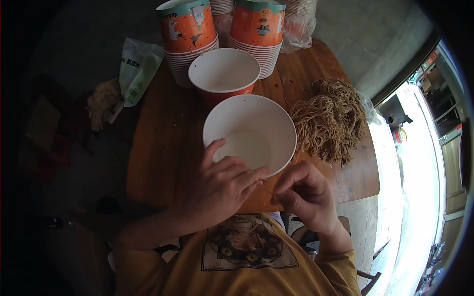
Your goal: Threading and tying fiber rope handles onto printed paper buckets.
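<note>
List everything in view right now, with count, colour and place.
Front tub: one, white inside, near table edge
Second tub: one, white inside, orange outside, behind front tub
Tub stacks: two, orange and green, farther back
Wrapped stacks: at least two, pale, behind those
String pile: one, tan, table's right
Strand: one, brownish, between hands
Table: one, brown, beneath tubs
Bag: one, white and green, left of table
Shirt: one, mustard, bottom
Left hand: one, bare, at front tub's near rim
Right hand: one, bare, pinching strand
</note>
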`<state>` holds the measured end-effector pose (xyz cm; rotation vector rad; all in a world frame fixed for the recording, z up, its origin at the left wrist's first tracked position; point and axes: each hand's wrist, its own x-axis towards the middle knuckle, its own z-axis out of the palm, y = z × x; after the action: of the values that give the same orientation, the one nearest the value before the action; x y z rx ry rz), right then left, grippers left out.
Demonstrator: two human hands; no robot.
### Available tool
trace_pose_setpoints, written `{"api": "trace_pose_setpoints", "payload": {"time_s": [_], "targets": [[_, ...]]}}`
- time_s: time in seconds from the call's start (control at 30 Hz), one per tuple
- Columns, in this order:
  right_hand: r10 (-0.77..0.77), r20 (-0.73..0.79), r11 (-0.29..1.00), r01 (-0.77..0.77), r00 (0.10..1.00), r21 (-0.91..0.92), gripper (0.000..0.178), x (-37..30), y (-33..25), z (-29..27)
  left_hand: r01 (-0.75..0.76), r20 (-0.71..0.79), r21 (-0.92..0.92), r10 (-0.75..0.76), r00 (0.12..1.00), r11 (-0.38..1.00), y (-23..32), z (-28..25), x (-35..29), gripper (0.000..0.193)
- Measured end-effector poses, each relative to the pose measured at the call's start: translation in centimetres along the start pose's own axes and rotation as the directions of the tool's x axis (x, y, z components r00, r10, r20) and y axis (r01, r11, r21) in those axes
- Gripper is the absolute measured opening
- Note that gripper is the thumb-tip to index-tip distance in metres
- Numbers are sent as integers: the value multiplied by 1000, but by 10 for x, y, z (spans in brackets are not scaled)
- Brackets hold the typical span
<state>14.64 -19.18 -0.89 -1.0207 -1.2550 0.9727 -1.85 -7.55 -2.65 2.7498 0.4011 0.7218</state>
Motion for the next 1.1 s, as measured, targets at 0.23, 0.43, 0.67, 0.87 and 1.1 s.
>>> {"api": "trace_pose_setpoints", "payload": {"time_s": [0.23, 0.43, 0.67, 0.87, 1.1], "targets": [[336, 139, 922, -356, 932, 152, 18, 11, -12, -39, -101, 187, 183, 66, 980, 978, -60, -47, -1, 13], [-113, -35, 701, 105, 993, 705, 9, 9, 4, -68, -11, 70, 39, 8, 998, 999, -117, -52, 7, 14], [-153, -295, 901, 256, 943, 350, 14, -3, 20, -82, -10, 28, -35, 10, 1000, 999, -143, -42, 13, 8], [-263, -379, 820, 413, 887, 397, 27, 11, 14, -66, -39, 46, -52, 41, 998, 998, -148, -36, 16, 11], [-225, -375, 643, 426, 899, 637, 29, 10, 23, -82, -10, 83, -53, 15, 996, 999, -130, -45, 18, 24]]}}
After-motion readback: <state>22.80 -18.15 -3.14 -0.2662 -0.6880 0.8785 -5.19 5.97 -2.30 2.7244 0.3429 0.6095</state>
